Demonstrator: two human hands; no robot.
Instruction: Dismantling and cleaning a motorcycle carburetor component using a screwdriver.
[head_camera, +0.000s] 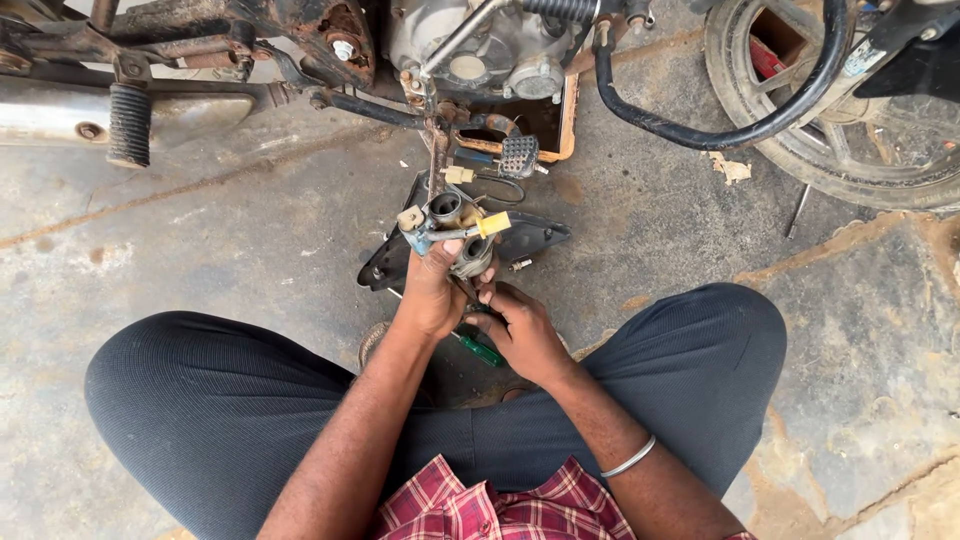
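So the left hand (432, 298) is clamped round a grey metal carburettor with yellow caps (452, 232), held up steady above the floor, while the right hand (522, 335) pinches a green-handled screwdriver (480, 350) just beneath it.

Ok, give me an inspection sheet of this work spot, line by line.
Surface: stained, cracked concrete floor.
Job's things: metal carburettor with yellow fittings, held up; green-handled screwdriver at its underside.
Clutter: dark plastic panel on the floor, paper scrap.
Grippers: left hand grips the carburettor; right hand holds the screwdriver.
Cables: black hose looping from the engine.
Surroundings: motorcycle engine, exhaust pipe, wheel.
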